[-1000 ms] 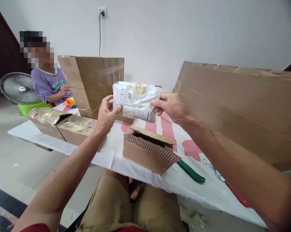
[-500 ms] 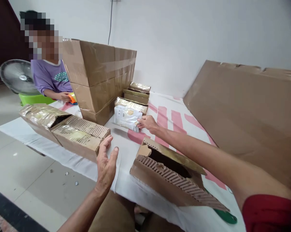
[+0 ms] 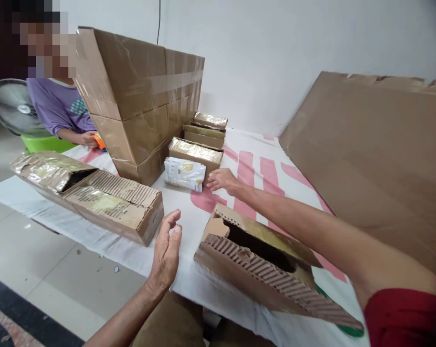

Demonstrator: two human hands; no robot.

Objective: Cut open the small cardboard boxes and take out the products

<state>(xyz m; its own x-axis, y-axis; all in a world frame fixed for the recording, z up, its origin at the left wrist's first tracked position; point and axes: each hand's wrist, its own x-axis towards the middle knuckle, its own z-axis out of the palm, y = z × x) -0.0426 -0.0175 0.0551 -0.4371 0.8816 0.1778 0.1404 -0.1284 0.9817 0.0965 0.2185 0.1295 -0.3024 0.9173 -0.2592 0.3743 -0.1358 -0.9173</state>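
White packet (image 3: 185, 174) stands on its long edge on the worktop (image 3: 182, 205), printed side facing the wearer, right in front of the nearest small carton (image 3: 196, 149) of a short row; can't tell whether the two touch. Right hand (image 3: 222, 180) just beside the packet's right edge, fingers loosely bent, slightly apart, tips pointing left at it, small gap between. Right arm reaches long and fairly straight across from lower right, red sleeve (image 3: 402, 313) at the elbow, forearm passing over the far side of the open box (image 3: 236, 284). Left hand (image 3: 166, 255) near the worktop's front edge, raised, palm turned inward to the right, thumb and fingers apart and pointing up; left forearm slants up from the bottom edge. Left hand sits between the open box and the ridged-top box (image 3: 109, 205), nearest the latter's end. Another taped box (image 3: 55, 173) lies end to end with that one. Tall carton stack (image 3: 142, 77) behind, large cardboard piece (image 3: 380, 164) on the right. Co-worker in purple shirt (image 3: 57, 108) at far left, one hand at an orange item (image 3: 99, 141).
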